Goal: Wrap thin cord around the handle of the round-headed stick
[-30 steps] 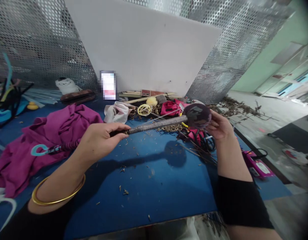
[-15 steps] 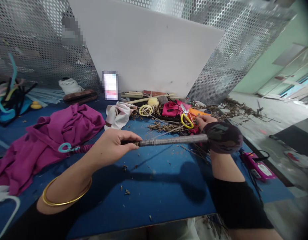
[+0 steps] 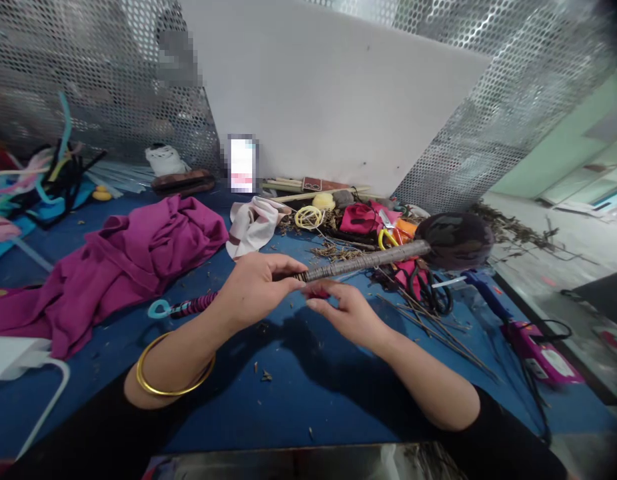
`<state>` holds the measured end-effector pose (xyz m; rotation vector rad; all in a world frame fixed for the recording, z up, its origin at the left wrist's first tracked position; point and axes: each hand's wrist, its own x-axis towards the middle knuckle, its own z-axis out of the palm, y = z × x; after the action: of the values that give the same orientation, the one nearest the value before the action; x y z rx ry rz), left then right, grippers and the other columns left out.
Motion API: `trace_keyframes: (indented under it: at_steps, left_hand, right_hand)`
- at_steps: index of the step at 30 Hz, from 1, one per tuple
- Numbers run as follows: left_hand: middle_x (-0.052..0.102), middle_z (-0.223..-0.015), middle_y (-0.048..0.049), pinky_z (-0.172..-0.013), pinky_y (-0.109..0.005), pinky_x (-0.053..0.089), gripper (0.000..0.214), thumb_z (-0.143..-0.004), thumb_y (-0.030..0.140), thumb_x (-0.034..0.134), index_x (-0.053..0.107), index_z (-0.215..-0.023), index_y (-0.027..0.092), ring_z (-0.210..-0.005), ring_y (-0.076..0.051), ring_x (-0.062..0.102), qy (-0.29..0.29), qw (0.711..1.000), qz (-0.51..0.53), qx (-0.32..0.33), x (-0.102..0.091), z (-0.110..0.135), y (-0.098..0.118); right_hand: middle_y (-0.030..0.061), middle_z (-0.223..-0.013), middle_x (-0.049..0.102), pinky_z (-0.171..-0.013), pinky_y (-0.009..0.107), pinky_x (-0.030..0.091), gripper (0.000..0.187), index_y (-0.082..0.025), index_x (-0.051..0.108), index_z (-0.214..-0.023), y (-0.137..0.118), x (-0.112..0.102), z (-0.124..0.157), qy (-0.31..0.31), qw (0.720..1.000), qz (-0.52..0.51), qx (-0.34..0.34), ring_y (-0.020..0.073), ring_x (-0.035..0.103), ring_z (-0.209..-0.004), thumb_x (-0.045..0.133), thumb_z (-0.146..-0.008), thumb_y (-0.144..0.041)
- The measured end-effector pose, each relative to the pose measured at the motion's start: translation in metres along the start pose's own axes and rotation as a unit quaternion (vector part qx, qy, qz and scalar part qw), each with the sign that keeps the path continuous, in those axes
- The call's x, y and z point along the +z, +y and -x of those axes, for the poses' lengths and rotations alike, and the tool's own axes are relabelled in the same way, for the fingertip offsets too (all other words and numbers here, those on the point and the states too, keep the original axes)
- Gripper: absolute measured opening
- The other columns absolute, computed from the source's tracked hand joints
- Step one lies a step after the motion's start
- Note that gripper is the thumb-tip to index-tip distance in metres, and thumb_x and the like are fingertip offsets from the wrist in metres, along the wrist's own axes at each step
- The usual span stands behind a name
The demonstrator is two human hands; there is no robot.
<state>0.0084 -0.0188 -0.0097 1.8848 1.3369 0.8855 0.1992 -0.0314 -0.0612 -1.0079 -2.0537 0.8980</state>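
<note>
Blue table (image 3: pixel 228 433); purple cloth (image 3: pixel 153 247) at nine o'clock; wrapped stick (image 3: pixel 368 261) above the table, round head (image 3: pixel 455 241) toward three o'clock — left hand (image 3: pixel 255 290) pinching it firmly, right hand (image 3: pixel 355 312) half-curled just below — whether touching, I can't tell.

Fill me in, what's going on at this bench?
A person's left hand grips a wrapped stick, holding it above the blue table. Its far end carries a dark, patterned ball; a light-blue loop shows behind the hand. The right hand is close beside the left fingertips; whether it grips the stick isn't clear. Purple cloth lies to the left, yellow-handled scissors beyond the stick.
</note>
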Motion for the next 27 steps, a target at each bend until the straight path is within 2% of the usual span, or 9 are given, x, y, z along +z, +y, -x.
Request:
trace_keyframes:
  at_steps: [2, 5, 7, 9, 11, 13, 15, 20, 27]
  left_hand:
    - [0.077, -0.079, -0.0027, -0.068, -0.028, 0.057, 0.019, -0.070, 0.020, 0.065, 0.076, -0.085, 0.017, -0.068, -0.018, 0.069, 0.004, 1.000, 0.003, -0.017, 0.001, -0.001, -0.001]
    - [0.077, -0.080, -0.0029, -0.069, -0.028, 0.057, 0.020, -0.070, 0.020, 0.066, 0.075, -0.087, 0.016, -0.068, -0.018, 0.069, -0.003, 0.999, 0.006, -0.036, 0.003, -0.003, -0.001]
    - [0.077, -0.081, -0.0028, -0.071, -0.029, 0.057, 0.019, -0.070, 0.019, 0.065, 0.075, -0.086, 0.016, -0.071, -0.018, 0.070, -0.012, 0.999, 0.007, -0.038, 0.005, -0.003, -0.001]
    - [0.077, -0.082, -0.0027, -0.071, -0.028, 0.057, 0.017, -0.070, 0.018, 0.064, 0.075, -0.084, 0.016, -0.074, -0.019, 0.071, -0.022, 0.999, 0.010, -0.037, 0.007, -0.003, -0.001]
    - [0.077, -0.082, -0.0023, -0.071, -0.028, 0.056, 0.017, -0.071, 0.018, 0.064, 0.075, -0.083, 0.017, -0.074, -0.019, 0.071, -0.032, 0.999, 0.013, -0.031, 0.009, -0.003, -0.003]
    - [0.078, -0.084, -0.0019, -0.072, -0.028, 0.056, 0.018, -0.073, 0.020, 0.063, 0.075, -0.087, 0.017, -0.075, -0.019, 0.071, -0.041, 0.999, 0.006, -0.015, 0.012, -0.002, -0.005]
    - [0.078, -0.088, -0.0019, -0.074, -0.030, 0.055, 0.020, -0.076, 0.022, 0.062, 0.075, -0.091, 0.019, -0.079, -0.020, 0.071, -0.035, 0.999, -0.024, 0.005, 0.016, 0.000, -0.008]
    - [0.076, -0.102, -0.0024, -0.084, -0.035, 0.052, 0.025, -0.081, 0.026, 0.058, 0.075, -0.099, 0.023, -0.096, -0.024, 0.069, -0.014, 0.989, -0.142, 0.028, 0.025, 0.004, -0.010]
    - [0.076, -0.102, -0.0008, -0.080, -0.033, 0.051, 0.027, -0.084, 0.029, 0.054, 0.073, -0.102, 0.026, -0.096, -0.023, 0.069, -0.020, 0.977, -0.212, 0.029, 0.031, 0.007, -0.006]
  right_hand:
    - [0.0029, -0.068, 0.060, -0.066, 0.028, 0.048, 0.024, -0.020, 0.062, -0.076, -0.005, 0.001, 0.005, 0.014, 0.996, 0.078, -0.034, 0.0158, 0.057, -0.066, 0.048, -0.093, -0.030]
    - [0.0093, -0.085, 0.060, -0.073, 0.033, 0.048, 0.021, -0.020, 0.062, -0.077, -0.013, -0.001, 0.010, 0.080, 0.979, 0.138, -0.130, 0.0198, 0.057, -0.083, 0.048, -0.092, -0.025]
    - [0.0130, -0.104, 0.061, -0.086, 0.038, 0.048, 0.019, -0.020, 0.062, -0.081, -0.017, -0.002, 0.011, 0.065, 0.977, 0.077, -0.186, 0.0230, 0.057, -0.102, 0.047, -0.092, -0.023]
    - [0.0115, -0.105, 0.063, -0.093, 0.040, 0.046, 0.021, -0.020, 0.062, -0.083, -0.018, -0.002, 0.010, 0.021, 0.979, -0.032, -0.199, 0.0234, 0.056, -0.109, 0.045, -0.094, -0.025]
    - [0.0077, -0.089, 0.064, -0.087, 0.038, 0.048, 0.025, -0.021, 0.061, -0.081, -0.016, -0.001, 0.009, 0.011, 0.979, -0.127, -0.161, 0.0216, 0.060, -0.097, 0.043, -0.096, -0.030]
    - [0.0040, -0.073, 0.059, -0.074, 0.033, 0.049, 0.029, -0.021, 0.059, -0.075, -0.015, 0.000, 0.009, 0.037, 0.978, -0.161, -0.125, 0.0181, 0.059, -0.078, 0.043, -0.097, -0.032]
    - [0.0017, -0.065, 0.051, -0.063, 0.030, 0.044, 0.031, -0.020, 0.055, -0.070, -0.016, 0.001, 0.010, 0.049, 0.984, -0.108, -0.131, 0.0154, 0.051, -0.065, 0.042, -0.097, -0.031]
    - [0.0008, -0.062, 0.042, -0.057, 0.029, 0.032, 0.029, -0.021, 0.043, -0.066, -0.021, 0.006, 0.014, 0.037, 0.974, 0.100, -0.202, 0.0158, 0.040, -0.061, 0.040, -0.095, -0.022]
    - [-0.0002, -0.063, 0.039, -0.055, 0.028, 0.029, 0.029, -0.021, 0.037, -0.065, -0.027, 0.008, 0.016, 0.053, 0.962, 0.151, -0.223, 0.0146, 0.035, -0.060, 0.041, -0.093, -0.017]
